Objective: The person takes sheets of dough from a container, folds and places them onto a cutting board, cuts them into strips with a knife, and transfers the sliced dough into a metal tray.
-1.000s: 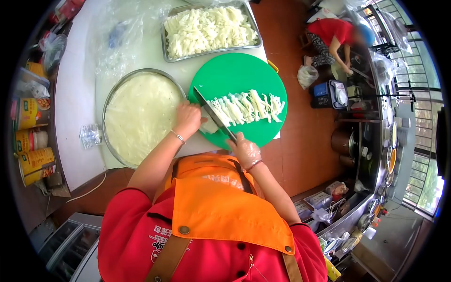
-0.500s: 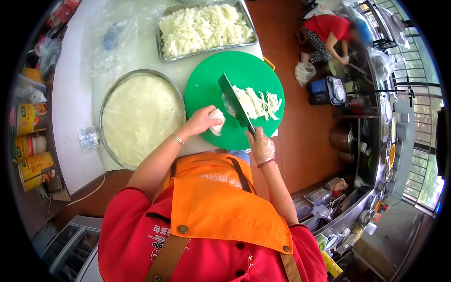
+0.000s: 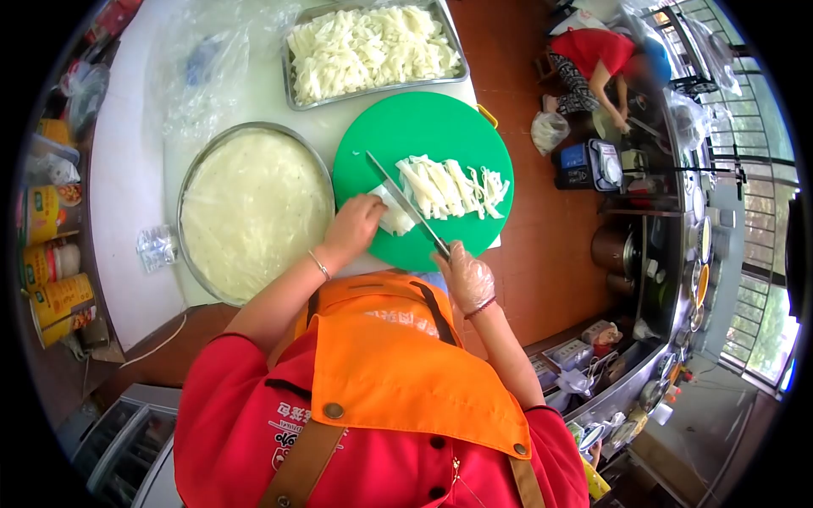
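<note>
My right hand point(image 3: 467, 275), in a clear plastic glove, grips the dark handle of a cleaver point(image 3: 411, 206). Its blade slants across the round green cutting board point(image 3: 423, 123), seen nearly edge-on, with the edge at a folded white noodle sheet point(image 3: 390, 215). Bent fingers of my bare left hand point(image 3: 359, 222) hold that folded sheet at its left side, close to the blade. Right of the cleaver lies a row of cut white noodle strips point(image 3: 453, 188). Whether the blade has entered the sheet cannot be made out.
Behind the board stands a metal tray point(image 3: 381, 95) heaped with white strips. A round metal pan point(image 3: 181, 222) with a pale sheet sits at the left. Clear plastic film point(image 3: 203, 93) covers the back left. Beyond the table, a person point(image 3: 593, 59) in red bends over a bowl.
The cleaver has come leftward from beside the strips to the folded sheet, its blade now more upright. My left hand has shifted slightly and the sheet lies flatter on the board.
</note>
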Available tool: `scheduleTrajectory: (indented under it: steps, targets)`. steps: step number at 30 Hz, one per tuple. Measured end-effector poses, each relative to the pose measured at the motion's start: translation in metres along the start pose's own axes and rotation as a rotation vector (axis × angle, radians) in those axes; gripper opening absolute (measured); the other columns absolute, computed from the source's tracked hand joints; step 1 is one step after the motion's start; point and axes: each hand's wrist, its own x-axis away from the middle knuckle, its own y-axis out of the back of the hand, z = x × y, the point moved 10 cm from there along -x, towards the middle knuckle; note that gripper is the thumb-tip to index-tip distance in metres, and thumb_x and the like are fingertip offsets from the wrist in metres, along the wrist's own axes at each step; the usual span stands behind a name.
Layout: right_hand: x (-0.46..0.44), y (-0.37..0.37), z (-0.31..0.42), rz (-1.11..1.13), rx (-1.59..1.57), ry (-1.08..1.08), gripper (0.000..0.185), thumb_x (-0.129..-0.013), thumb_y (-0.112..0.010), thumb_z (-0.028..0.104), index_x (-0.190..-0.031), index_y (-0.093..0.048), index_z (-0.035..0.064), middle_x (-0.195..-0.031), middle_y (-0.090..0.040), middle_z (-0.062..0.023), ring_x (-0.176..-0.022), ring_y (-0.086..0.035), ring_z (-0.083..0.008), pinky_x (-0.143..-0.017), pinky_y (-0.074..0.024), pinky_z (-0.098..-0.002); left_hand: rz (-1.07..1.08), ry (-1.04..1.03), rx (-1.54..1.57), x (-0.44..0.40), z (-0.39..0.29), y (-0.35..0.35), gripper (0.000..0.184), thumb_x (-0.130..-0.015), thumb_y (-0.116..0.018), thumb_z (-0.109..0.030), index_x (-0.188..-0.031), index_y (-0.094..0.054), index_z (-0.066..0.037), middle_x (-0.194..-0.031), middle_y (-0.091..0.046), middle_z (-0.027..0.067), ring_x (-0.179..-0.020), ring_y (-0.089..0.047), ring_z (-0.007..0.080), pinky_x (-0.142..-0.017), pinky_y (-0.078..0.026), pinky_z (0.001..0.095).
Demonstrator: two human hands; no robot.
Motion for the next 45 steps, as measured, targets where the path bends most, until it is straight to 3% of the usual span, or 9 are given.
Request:
scheduleTrajectory:
  steps: [4,10,14,24,30,36,45]
  targets:
    - [-0.001,-0.009,0.003,-0.012,0.093,0.135,0.037,-0.094,-0.064,0.038,-0.099,-0.047,0.0054,-0.07,-0.065,-0.0182,-0.057,-0.063,-0.0382,-0.049,-0.0511,-0.0484,0.0,-0.028,0.021,0.005,-0.011,-0.009,0.035,-0.08,-0.057,-0.003,-0.114,-0.062,-0.001,-0.118,-0.059,0.0127,-0.112,-0.055,0.031,-0.093,-0.044,0.0421]
    - [-0.012,-0.04,-0.01,0.036,0.146,0.116,0.038,-0.096,-0.061,0.04,-0.099,-0.046,0.005,-0.067,-0.065,-0.0168,-0.05,-0.062,-0.0351,-0.042,-0.0498,-0.0467,0.028,0.014,-0.001,0.008,0.001,-0.026,0.033,-0.082,-0.054,-0.005,-0.114,-0.063,-0.003,-0.116,-0.06,0.0093,-0.111,-0.054,0.0285,-0.091,-0.043,0.0397]
    - [-0.046,-0.056,0.017,-0.057,0.18,0.157,0.041,-0.098,-0.058,0.043,-0.099,-0.046,0.0039,-0.065,-0.064,-0.0161,-0.05,-0.063,-0.0343,-0.043,-0.0505,-0.0462,0.022,-0.003,0.012,0.007,0.0,-0.024,0.033,-0.082,-0.054,-0.005,-0.113,-0.063,-0.003,-0.115,-0.061,0.0082,-0.11,-0.054,0.028,-0.09,-0.043,0.0395]
    - [0.004,-0.018,-0.019,0.093,0.053,-0.013,0.035,-0.095,-0.064,0.036,-0.097,-0.051,0.0039,-0.071,-0.064,-0.0231,-0.062,-0.064,-0.0422,-0.051,-0.0493,-0.0517,-0.086,-0.026,0.015,0.022,-0.003,-0.009,0.032,-0.083,-0.055,-0.006,-0.114,-0.063,0.0,-0.114,-0.06,0.0105,-0.112,-0.055,0.0276,-0.095,-0.044,0.0383]
    - [-0.004,-0.034,-0.011,0.173,0.113,0.064,0.036,-0.096,-0.061,0.038,-0.098,-0.048,0.0047,-0.068,-0.065,-0.0204,-0.057,-0.064,-0.0391,-0.049,-0.0511,-0.0501,0.06,-0.047,-0.022,0.018,-0.001,-0.021,0.027,-0.083,-0.055,-0.007,-0.108,-0.063,-0.002,-0.114,-0.06,0.0105,-0.11,-0.056,0.0281,-0.096,-0.043,0.0379]
    - [-0.027,-0.062,0.001,0.138,0.113,0.057,0.04,-0.097,-0.059,0.042,-0.098,-0.045,0.0049,-0.065,-0.064,-0.0192,-0.055,-0.064,-0.0389,-0.048,-0.0512,-0.0497,0.024,-0.063,-0.06,0.018,-0.001,-0.015,0.02,-0.082,-0.055,-0.008,-0.099,-0.064,-0.004,-0.111,-0.062,0.0089,-0.109,-0.056,0.0265,-0.097,-0.042,0.0382]
    - [0.018,-0.018,-0.02,0.061,0.062,0.085,0.035,-0.094,-0.067,0.034,-0.094,-0.05,0.0031,-0.064,-0.062,-0.0227,-0.057,-0.062,-0.0427,-0.049,-0.0494,-0.0516,-0.06,-0.099,-0.013,0.029,-0.008,0.004,0.03,-0.08,-0.056,-0.004,-0.109,-0.064,-0.002,-0.117,-0.061,0.0117,-0.109,-0.057,0.031,-0.093,-0.046,0.0411]
